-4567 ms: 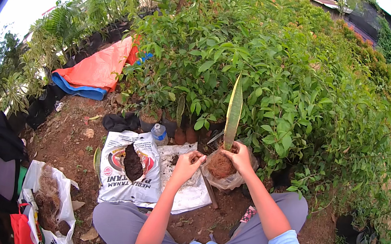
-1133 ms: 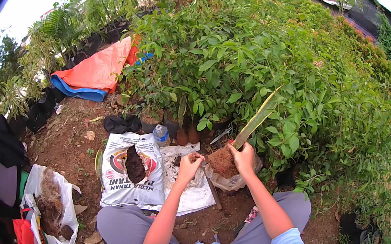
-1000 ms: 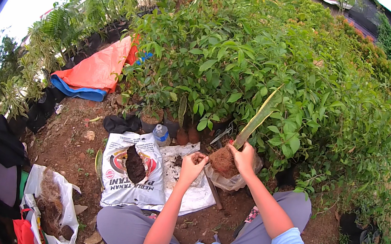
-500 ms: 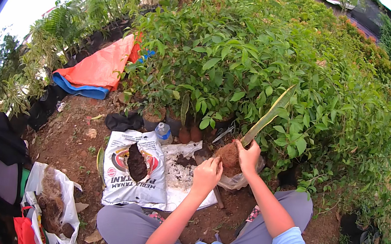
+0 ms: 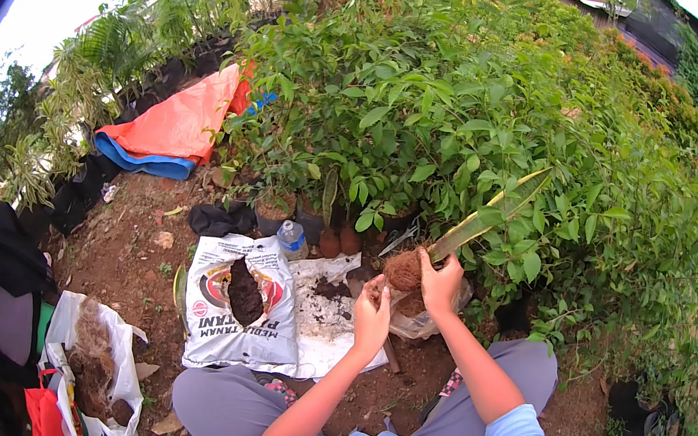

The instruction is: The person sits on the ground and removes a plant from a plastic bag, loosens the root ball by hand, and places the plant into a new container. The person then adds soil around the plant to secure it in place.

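Note:
A snake plant leaf with yellow edges leans up to the right. Brown coconut fibre is wrapped round its base in a ball. My right hand is closed round the leaf's foot, just above the ball, and holds the plant tilted. Just below and left of the ball, my left hand has its fingers curled together on a little brown fibre; its palm is turned partly up. Under the ball sits a clear plastic bag with more brown fibre in it.
A torn white sack of dark soil lies left of my hands, beside a soil-strewn white sheet. Behind stands a water bottle. A white bag of fibre is at lower left. Dense leafy plants crowd the far side.
My left hand has come off the fibre ball and dropped slightly, its palm turning up. The right hand has tipped the plant further to the right, lifting the ball's underside leftward.

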Motion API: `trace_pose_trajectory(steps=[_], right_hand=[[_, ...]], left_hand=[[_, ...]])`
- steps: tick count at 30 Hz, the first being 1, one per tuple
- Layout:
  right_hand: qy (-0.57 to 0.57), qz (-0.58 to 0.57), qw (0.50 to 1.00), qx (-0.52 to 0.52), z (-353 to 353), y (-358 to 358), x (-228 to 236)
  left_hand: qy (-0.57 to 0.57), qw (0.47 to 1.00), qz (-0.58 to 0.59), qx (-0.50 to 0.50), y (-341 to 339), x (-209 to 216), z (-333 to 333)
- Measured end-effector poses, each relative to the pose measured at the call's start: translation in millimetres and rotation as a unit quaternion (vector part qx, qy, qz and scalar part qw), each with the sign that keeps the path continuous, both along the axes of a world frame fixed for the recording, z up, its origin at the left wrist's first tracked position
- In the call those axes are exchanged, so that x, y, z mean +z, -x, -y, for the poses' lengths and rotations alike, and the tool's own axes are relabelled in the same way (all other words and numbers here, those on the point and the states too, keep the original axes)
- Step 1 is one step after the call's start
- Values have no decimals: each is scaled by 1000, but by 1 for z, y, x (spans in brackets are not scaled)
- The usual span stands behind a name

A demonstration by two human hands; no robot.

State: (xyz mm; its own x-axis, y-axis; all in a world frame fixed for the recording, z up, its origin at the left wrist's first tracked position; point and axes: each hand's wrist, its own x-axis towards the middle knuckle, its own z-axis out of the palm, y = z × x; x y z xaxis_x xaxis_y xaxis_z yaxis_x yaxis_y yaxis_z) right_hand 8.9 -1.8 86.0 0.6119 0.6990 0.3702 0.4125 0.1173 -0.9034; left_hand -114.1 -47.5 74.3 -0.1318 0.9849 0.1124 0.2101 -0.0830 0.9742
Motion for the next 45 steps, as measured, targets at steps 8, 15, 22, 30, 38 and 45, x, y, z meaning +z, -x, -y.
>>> trace_pose_trajectory(steps=[8, 15, 22, 30, 38, 45], right_hand=[[16, 14, 1000, 13, 3, 5, 7], [0, 5, 999, 41, -2, 5, -8], [-32, -112, 993, 32, -10, 3, -11], [-18, -207, 977, 39, -14, -6, -22], [-39, -269, 961, 47, -16, -9, -21], [-23, -362, 925, 109, -9, -3, -3]], left_hand=[[-11, 999, -2, -40, 42, -8, -34], [-64, 996, 46, -42, 38, 0, -33], [-119, 983, -133, -37, 27, 14, -14], [-326, 893, -311, 2, 12, 9, -5], [-305, 896, -323, -32, 4, -8, 4], [-158, 972, -34, -170, 9, -41, -7]])
